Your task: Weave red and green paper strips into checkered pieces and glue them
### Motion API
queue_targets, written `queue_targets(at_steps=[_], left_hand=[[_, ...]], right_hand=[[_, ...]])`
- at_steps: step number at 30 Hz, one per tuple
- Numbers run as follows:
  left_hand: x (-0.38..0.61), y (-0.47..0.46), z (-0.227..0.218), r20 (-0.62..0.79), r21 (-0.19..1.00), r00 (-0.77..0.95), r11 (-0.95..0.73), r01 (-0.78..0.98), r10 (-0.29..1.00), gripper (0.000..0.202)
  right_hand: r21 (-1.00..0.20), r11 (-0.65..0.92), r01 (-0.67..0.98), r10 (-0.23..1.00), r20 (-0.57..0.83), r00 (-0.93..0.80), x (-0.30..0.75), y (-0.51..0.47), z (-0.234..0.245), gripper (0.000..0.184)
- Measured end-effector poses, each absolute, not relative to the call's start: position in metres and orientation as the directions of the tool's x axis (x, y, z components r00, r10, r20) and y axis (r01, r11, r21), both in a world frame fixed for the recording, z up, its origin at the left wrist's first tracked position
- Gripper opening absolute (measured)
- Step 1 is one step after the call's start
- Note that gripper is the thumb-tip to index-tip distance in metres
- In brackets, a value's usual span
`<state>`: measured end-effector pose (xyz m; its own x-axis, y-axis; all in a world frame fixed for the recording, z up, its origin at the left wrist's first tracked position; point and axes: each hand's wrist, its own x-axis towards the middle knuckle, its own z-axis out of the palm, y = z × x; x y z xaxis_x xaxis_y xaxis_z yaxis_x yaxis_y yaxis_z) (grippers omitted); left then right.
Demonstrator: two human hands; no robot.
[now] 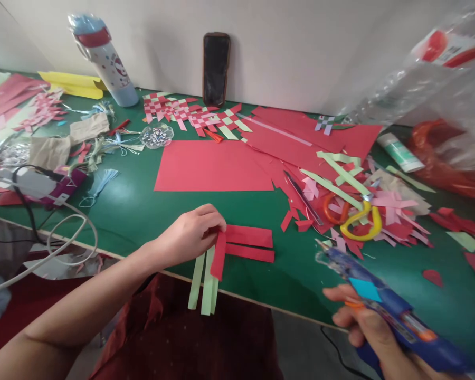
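Observation:
My left hand (198,232) pinches a group of paper strips near the front edge of the table. Red paper strips (249,244) stick out to the right from its fingers, and one red strip folds down. Pale green paper strips (208,285) hang below the hand, past the table edge. How the strips join is hidden under my fingers. My right hand (364,322) is wrapped round a blue glue gun (383,295), a finger at its orange trigger. The nozzle points up and left, apart from the strips.
A red paper sheet (214,166) lies ahead. Yellow-handled scissors (362,219) rest among paper scraps on the right. A phone (216,68) and a bottle (106,63) stand by the wall. Woven paper pieces (182,112) lie behind the sheet. White cables (75,232) loop at left.

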<state>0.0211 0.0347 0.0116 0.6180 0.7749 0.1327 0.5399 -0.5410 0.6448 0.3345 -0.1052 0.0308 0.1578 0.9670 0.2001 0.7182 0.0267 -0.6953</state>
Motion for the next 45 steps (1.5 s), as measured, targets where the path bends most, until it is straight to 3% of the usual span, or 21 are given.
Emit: queue_targets(at_steps=[2, 4, 6, 9, 20, 39, 45], left_hand=[[0.017, 0.032, 0.010, 0.148, 0.650, 0.630, -0.556, 0.519, 0.762, 0.023], [0.014, 0.029, 0.008, 0.172, 0.655, 0.646, -0.576, 0.489, 0.743, 0.021], [0.011, 0.027, 0.007, 0.201, 0.661, 0.648, -0.590, 0.463, 0.734, 0.020], [0.010, 0.025, 0.005, 0.222, 0.680, 0.635, -0.584, 0.443, 0.740, 0.018], [0.011, 0.026, 0.006, 0.139, 0.778, 0.594, -0.458, 0.429, 0.792, 0.019], [0.010, 0.025, 0.003, 0.125, 0.769, 0.603, -0.461, 0.442, 0.788, 0.016], [0.010, 0.025, 0.003, 0.122, 0.770, 0.607, -0.460, 0.441, 0.785, 0.017]], right_hand=[[-0.700, 0.072, 0.711, 0.979, 0.184, 0.083, 0.321, -0.093, 0.041, 0.017], [-0.761, 0.064, 0.645, 0.998, 0.042, -0.050, 0.304, -0.079, 0.049, 0.022], [-0.832, -0.044, 0.553, 0.983, -0.136, -0.126, 0.287, -0.064, 0.053, 0.030], [-0.815, -0.165, 0.556, 0.956, -0.271, -0.114, 0.267, -0.045, 0.053, 0.038], [-0.646, -0.057, 0.761, 0.983, -0.171, -0.072, 0.266, -0.030, 0.037, 0.040], [-0.734, -0.032, 0.678, 0.970, -0.187, -0.157, 0.254, -0.023, 0.037, 0.032], [-0.713, -0.052, 0.699, 0.979, -0.176, -0.107, 0.252, -0.024, 0.041, 0.035]])
